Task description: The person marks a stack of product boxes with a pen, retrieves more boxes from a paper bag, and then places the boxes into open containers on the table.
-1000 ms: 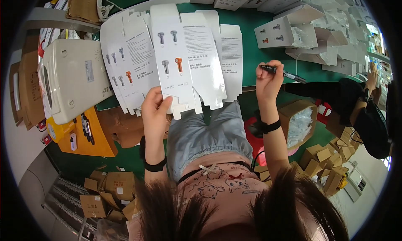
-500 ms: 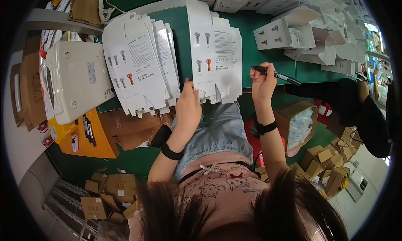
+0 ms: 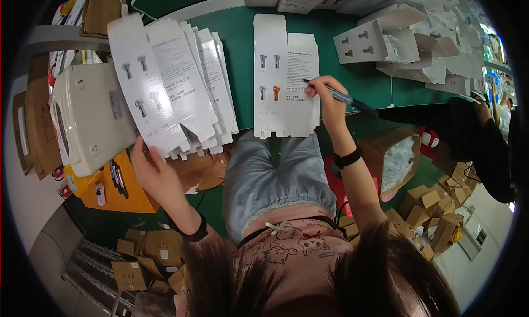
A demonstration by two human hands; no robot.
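Note:
A flat white carton (image 3: 140,80) with pictures of small handheld devices lies tilted over the left stack of cartons (image 3: 212,74). My left hand (image 3: 157,174) grips its lower edge, thumb on top; the fingers beneath are partly hidden. In front of me another flat white carton (image 3: 270,110) lies upright on the green table, one of its pictured devices orange. My right hand (image 3: 329,99) holds a black marker (image 3: 340,95) over this carton's right part. The marker's tip points left at the printed text; whether it touches the surface I cannot tell.
A beige plastic case (image 3: 91,116) stands left of the stack, above an orange surface (image 3: 135,198) with several pens. Opened white boxes (image 3: 380,44) crowd the back right. Below the table's right side sits a cardboard box (image 3: 397,160) of clear plastic bags.
My left hand has moved left from the middle cartons to the left stack, with a carton now lying askew there. My right hand has brought the marker left over the middle carton.

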